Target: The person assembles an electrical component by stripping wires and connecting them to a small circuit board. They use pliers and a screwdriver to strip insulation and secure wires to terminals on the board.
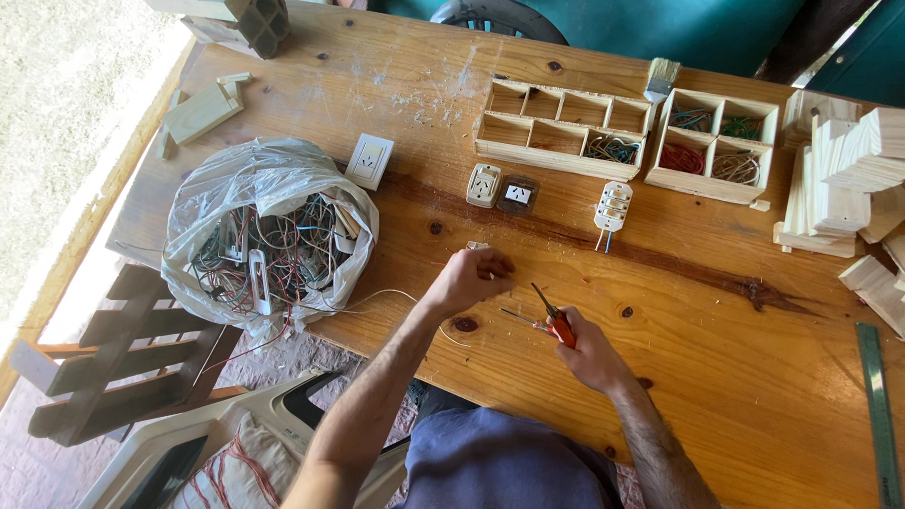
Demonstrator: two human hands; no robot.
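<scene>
1. Right hand (589, 351) grips red-handled pliers (556, 322), tips open, just above the worktop (754, 377).
2. Left hand (468, 280) is closed, pinching a thin white wire (382, 297) that runs back twd the bag. A small pale bit by its fingers; can't tell what.
3. Plastic bag (269, 221) is still full of tangled wires, so lots left.
4. Far back, 2 wooden trays (556, 155) hold a few sorted wire bunches; some slots empty.
5. Wire end is hidden under the left hand.
</scene>
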